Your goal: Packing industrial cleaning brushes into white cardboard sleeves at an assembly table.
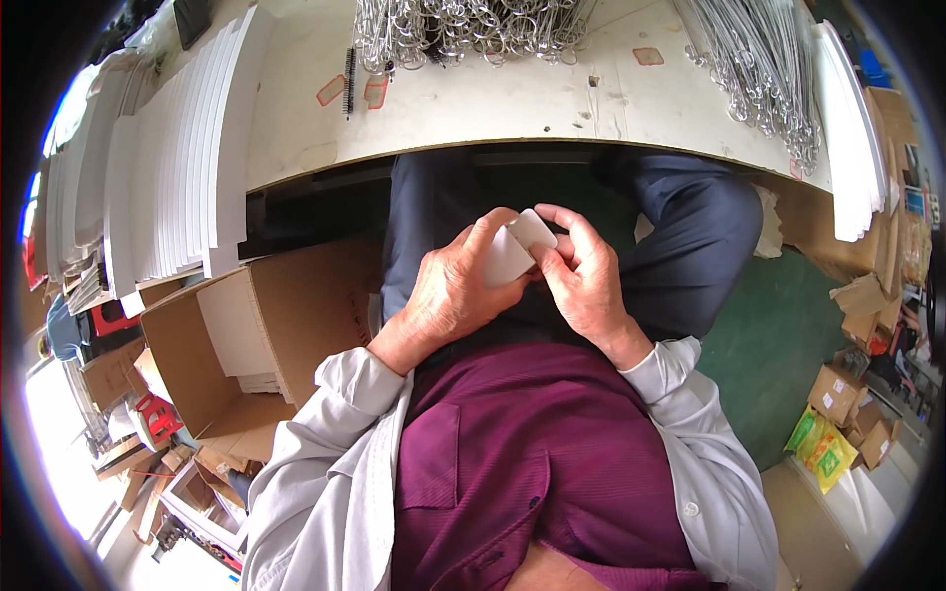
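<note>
Between my two hands, over my lap and below the table edge, is a small white case (505, 260) with rounded corners. Its smaller upper part, which looks like a lid (533, 230), is set off from the body by a seam. My left hand (443, 286) is closed round the body, thumb along its near side. At the lid end, my right hand (583, 281) pinches the case between thumb and fingers, with the index finger bent over the top. The underside of the case and several fingertips are hidden.
On the white table (443, 108) lie looped metal wire pieces (473, 30), another wire bundle (759, 74) and a thin black brush (349, 84). White folded sheets (182, 167) stand left, more white sheets (849, 138) right. An open cardboard box (315, 305) sits below left.
</note>
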`<action>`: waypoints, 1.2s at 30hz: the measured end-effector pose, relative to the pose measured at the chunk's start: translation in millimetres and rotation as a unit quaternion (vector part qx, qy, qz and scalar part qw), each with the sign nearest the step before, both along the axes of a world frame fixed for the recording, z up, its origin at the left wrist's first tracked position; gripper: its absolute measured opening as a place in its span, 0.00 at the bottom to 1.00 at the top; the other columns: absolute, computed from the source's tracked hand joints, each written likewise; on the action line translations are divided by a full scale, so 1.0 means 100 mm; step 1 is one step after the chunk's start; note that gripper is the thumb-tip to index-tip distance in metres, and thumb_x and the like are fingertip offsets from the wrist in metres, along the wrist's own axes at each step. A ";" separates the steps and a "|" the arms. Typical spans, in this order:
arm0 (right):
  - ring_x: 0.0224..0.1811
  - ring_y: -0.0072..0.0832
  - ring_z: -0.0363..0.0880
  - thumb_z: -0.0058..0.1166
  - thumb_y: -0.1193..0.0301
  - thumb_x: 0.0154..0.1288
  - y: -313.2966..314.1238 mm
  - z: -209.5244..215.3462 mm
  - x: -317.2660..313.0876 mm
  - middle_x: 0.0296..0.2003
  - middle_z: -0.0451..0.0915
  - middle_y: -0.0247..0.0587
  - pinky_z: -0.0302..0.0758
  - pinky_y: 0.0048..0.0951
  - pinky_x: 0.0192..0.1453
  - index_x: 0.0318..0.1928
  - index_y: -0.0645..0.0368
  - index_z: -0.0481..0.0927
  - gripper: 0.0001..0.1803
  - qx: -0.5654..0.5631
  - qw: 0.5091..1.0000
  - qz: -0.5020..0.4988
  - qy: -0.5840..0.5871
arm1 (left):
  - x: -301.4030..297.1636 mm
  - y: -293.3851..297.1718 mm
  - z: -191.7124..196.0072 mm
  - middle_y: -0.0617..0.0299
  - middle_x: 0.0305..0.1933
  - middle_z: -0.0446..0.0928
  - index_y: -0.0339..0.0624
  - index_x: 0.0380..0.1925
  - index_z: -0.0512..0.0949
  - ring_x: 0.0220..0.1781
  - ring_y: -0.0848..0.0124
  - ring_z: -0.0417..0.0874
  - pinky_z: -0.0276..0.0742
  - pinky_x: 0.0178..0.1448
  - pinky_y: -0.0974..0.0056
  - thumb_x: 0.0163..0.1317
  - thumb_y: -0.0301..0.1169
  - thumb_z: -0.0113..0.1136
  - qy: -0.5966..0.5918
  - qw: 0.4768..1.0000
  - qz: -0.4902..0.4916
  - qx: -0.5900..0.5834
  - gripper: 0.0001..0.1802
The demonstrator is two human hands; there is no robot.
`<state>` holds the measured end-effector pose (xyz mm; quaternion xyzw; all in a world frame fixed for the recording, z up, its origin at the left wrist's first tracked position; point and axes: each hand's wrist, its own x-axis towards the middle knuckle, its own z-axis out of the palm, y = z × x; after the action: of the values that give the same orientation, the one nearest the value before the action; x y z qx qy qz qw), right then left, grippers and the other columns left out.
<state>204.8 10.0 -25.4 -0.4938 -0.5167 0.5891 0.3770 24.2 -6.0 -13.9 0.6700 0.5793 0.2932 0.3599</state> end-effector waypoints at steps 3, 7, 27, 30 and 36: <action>0.36 0.35 0.91 0.57 0.78 0.74 -0.03 -0.06 0.01 0.36 0.89 0.52 0.84 0.32 0.41 0.52 0.65 0.83 0.10 -0.023 1.000 -0.019 0.001 | -0.01 0.00 -0.01 0.48 0.47 0.85 0.49 0.62 0.72 0.45 0.49 0.90 0.87 0.47 0.53 0.54 0.31 0.77 0.007 0.999 -0.010 -0.037 0.35; 0.36 0.44 0.90 0.58 0.73 0.75 -0.01 -0.05 0.03 0.36 0.88 0.54 0.84 0.34 0.40 0.52 0.66 0.84 0.11 0.160 0.975 0.041 -0.146 | -0.03 -0.01 -0.09 0.49 0.45 0.85 0.47 0.59 0.73 0.46 0.49 0.90 0.87 0.47 0.53 0.54 0.29 0.75 0.019 0.999 -0.024 -0.021 0.32; 0.37 0.18 0.87 0.66 0.75 0.70 0.03 -0.09 -0.19 0.35 0.90 0.43 0.83 0.23 0.43 0.44 0.66 0.85 0.07 -0.045 0.999 -0.011 0.018 | 0.05 -0.07 -0.17 0.44 0.44 0.85 0.36 0.55 0.74 0.42 0.46 0.90 0.88 0.44 0.49 0.55 0.34 0.74 0.068 0.997 0.045 0.017 0.29; 0.37 0.19 0.87 0.66 0.74 0.71 0.05 -0.08 -0.17 0.34 0.90 0.43 0.83 0.23 0.44 0.43 0.67 0.84 0.07 -0.076 0.997 -0.016 0.019 | 0.04 -0.07 -0.17 0.44 0.43 0.85 0.35 0.54 0.75 0.42 0.46 0.90 0.88 0.43 0.49 0.54 0.33 0.74 0.067 0.996 0.038 0.035 0.29; 0.26 0.12 0.78 0.66 0.72 0.72 0.07 -0.18 -0.09 0.27 0.85 0.34 0.73 0.18 0.29 0.38 0.66 0.85 0.08 -0.153 0.984 -0.031 0.089 | 0.06 -0.11 -0.21 0.46 0.46 0.85 0.35 0.52 0.78 0.45 0.47 0.89 0.87 0.47 0.51 0.50 0.32 0.77 0.080 0.996 0.041 0.026 0.29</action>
<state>196.3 16.9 -43.8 -0.5071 -0.3695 0.6908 0.3593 29.8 -16.8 -35.3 0.6763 0.6253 0.2681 0.2825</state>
